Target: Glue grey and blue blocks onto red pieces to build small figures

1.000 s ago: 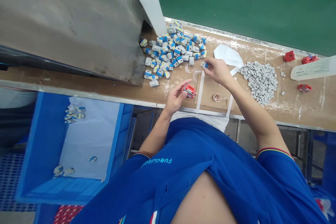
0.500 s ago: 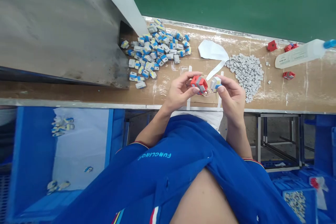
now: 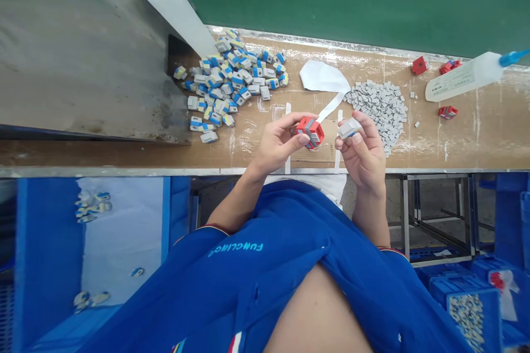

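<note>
My left hand (image 3: 278,143) grips a red block-shaped part (image 3: 311,131) with a grey band, above the workbench's front edge. Just to its right, my right hand (image 3: 366,149) pinches a small white part with blue and yellow markings (image 3: 349,129). The two parts are apart from each other. Behind my hands lies a white cut sheet (image 3: 325,76) with a long narrow tail. A heap of white, blue and yellow parts (image 3: 232,80) spreads to the left, and a pile of small grey-white pieces (image 3: 383,107) sits beyond my right hand.
A white bottle with a blue cap (image 3: 174,8) leans at the left by a metal box (image 3: 83,49). Another bottle (image 3: 464,77) lies at the right near several red parts (image 3: 419,65). Below the bench stand a blue crate (image 3: 49,242) and metal stool legs (image 3: 406,215).
My right hand has drawn slightly away from the red part and turned the white part, so its plain side now shows. The left hand still holds the red part. The view has shifted a little.
</note>
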`<state>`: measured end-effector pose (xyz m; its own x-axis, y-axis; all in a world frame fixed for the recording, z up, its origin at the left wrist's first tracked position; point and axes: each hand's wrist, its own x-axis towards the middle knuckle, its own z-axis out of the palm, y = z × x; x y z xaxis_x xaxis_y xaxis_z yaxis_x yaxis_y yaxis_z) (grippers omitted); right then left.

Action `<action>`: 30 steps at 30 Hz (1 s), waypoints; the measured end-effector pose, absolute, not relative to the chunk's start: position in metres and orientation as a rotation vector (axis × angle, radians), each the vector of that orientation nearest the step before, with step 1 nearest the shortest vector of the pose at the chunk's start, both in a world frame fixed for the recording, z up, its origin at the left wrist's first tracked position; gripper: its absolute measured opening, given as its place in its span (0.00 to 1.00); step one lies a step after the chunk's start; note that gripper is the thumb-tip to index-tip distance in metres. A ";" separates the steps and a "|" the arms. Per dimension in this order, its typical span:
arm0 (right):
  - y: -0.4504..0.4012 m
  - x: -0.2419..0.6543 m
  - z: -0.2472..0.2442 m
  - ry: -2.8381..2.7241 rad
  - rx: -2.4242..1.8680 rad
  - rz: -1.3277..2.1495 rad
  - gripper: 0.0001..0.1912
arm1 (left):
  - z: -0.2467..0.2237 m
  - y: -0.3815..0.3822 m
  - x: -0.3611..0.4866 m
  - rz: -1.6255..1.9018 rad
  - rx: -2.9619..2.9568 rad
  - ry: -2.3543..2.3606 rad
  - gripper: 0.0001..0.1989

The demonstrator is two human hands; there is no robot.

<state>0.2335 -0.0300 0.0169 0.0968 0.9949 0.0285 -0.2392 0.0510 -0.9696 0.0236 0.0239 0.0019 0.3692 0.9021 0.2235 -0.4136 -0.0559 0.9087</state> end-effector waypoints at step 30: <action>-0.042 0.216 0.031 -1.323 -1.054 0.879 0.16 | 0.007 0.008 0.039 0.745 0.698 0.509 0.32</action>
